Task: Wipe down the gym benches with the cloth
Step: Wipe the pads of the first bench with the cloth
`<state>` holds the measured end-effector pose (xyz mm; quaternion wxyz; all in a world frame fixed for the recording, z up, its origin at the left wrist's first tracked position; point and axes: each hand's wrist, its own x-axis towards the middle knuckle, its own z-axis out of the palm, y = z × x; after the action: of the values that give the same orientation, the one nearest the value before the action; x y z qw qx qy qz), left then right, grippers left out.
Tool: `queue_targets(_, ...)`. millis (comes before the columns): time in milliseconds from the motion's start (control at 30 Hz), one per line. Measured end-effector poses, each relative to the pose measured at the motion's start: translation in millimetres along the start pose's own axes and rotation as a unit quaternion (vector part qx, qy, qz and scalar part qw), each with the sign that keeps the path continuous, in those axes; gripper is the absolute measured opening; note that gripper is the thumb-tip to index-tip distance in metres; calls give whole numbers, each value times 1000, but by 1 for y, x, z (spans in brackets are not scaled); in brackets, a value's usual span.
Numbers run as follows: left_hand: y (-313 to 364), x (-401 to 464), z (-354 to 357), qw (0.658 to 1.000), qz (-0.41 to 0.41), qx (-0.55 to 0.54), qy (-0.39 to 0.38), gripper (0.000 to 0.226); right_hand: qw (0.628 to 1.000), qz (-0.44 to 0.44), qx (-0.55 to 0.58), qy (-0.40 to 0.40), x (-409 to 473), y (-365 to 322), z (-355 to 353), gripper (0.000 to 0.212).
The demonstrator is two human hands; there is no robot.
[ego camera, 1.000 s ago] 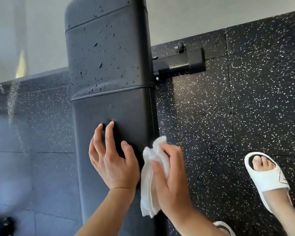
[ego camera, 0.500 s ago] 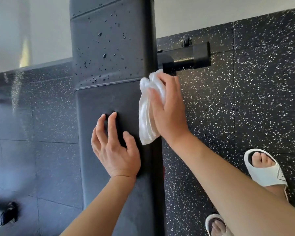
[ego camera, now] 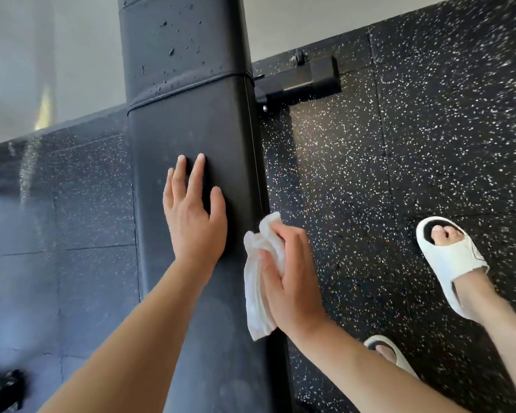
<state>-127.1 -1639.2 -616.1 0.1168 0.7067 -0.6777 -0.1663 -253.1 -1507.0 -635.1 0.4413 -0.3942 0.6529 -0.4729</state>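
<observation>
Right hand (ego camera: pixel 292 281) back down bench pad (ego camera: pixel 191 123) edge, gripping white cloth (ego camera: pixel 258 293); left hand (ego camera: pixel 195 216) flat, fingers spread, bracing. Side stroke repeating; droplets (ego camera: pixel 173 52) upper frame unwiped.

A long black padded bench (ego camera: pixel 191 120) runs away from the hands, droplets dotting its far section beyond a seam. A crumpled white cloth (ego camera: pixel 258 281) lies against the bench's right edge, under the right hand (ego camera: pixel 292 281)
</observation>
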Motion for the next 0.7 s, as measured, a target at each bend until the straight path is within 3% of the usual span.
queue_targets(167, -37, -136, -12, 996, 64, 62, -24, 58, 999, -21, -16, 27, 67, -15, 9, 28)
queue_targets(300, -48, -152, -4, 994, 70, 82, 10, 57, 998, -32, -18, 42, 95, -13, 15, 31)
queue_targets(600, -49, -153, -4, 992, 85, 83, 31, 56, 999, 18, -27, 5, -153, 33, -4, 37)
queue_targets(700, -48, -152, -3, 992, 84, 84, 32, 56, 999, 28, -40, 7, -168, 38, -1, 40)
